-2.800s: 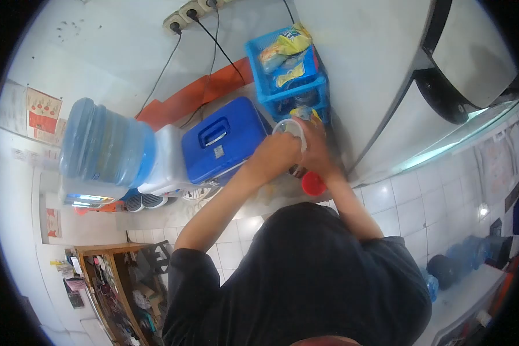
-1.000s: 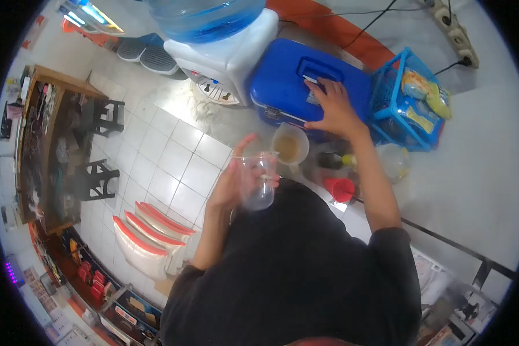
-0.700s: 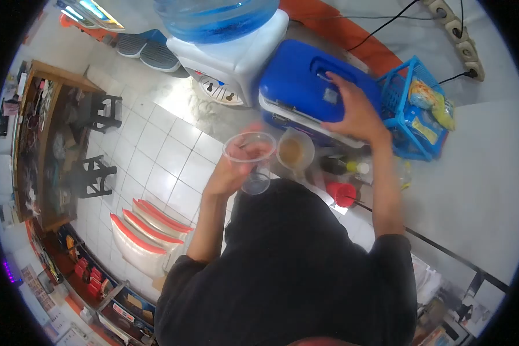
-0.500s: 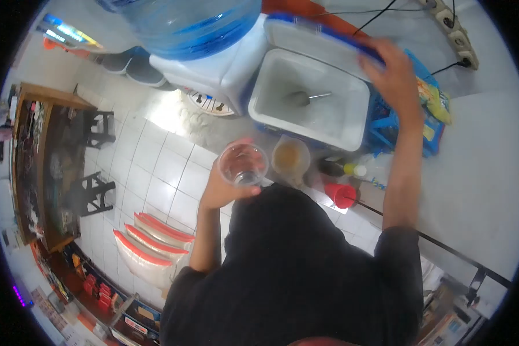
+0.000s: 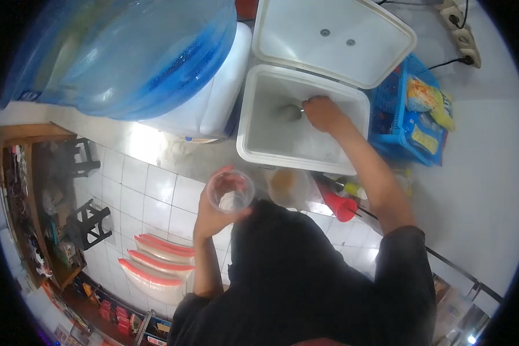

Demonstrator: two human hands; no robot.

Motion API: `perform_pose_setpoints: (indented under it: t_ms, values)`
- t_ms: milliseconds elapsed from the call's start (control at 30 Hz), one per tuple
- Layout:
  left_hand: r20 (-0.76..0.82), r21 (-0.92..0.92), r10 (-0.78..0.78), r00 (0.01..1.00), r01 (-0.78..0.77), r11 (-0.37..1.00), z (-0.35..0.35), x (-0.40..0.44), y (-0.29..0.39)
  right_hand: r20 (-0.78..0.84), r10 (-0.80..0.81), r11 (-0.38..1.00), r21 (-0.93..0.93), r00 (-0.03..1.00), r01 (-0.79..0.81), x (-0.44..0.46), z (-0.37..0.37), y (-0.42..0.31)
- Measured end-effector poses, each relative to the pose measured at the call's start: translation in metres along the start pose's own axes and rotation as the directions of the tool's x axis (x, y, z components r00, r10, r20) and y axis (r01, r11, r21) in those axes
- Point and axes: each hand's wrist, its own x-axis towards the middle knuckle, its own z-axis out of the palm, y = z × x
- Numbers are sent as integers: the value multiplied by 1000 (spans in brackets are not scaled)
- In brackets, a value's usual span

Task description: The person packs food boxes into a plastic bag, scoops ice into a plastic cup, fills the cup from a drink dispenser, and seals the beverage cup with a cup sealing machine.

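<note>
A clear plastic cup (image 5: pixel 230 191) is in my left hand (image 5: pixel 209 218), its fingers wrapped around the side and its open mouth facing up. My right hand (image 5: pixel 327 115) reaches into a white-lined cooler box (image 5: pixel 297 161) and grips the thin handle of a metal ladle (image 5: pixel 290 113). The ladle's bowl lies inside the box among pale, whitish contents that I cannot make out clearly. Hinged back, the cooler lid (image 5: pixel 334 43) stands wide open. Close to the box's near side is a clear container with a brownish drink (image 5: pixel 287 185).
A large blue water jug (image 5: pixel 127 57) sits on a white dispenser (image 5: pixel 222 86) at left. Right of the cooler are a blue basket (image 5: pixel 386 138) with snack packets (image 5: pixel 427 95) and a power strip (image 5: pixel 466 43). A red cup (image 5: pixel 343 209) stands near my body; sacks (image 5: pixel 155 279) and stools (image 5: pixel 89 225) are on the floor.
My right hand has left the lid, now swung fully back, and moved down into the cooler onto the ladle's handle. My left hand still holds the cup, slightly lower in view.
</note>
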Motion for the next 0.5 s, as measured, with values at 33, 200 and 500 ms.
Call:
perform_pose_setpoints:
  t_ms: [33,200,500]
  values:
    - [9,-1,-17,1000,17,1000,-4,4,1,9,1,1000,1,1000,-1,1,3,-1]
    - [44,-47,-34,998,36,998,-14,28,6,180,124,975,-203,976,-87,18,6,-31]
    - [112,58,-19,994,13,998,-26,46,16,219,257,959,-182,941,-219,33,9,-54]
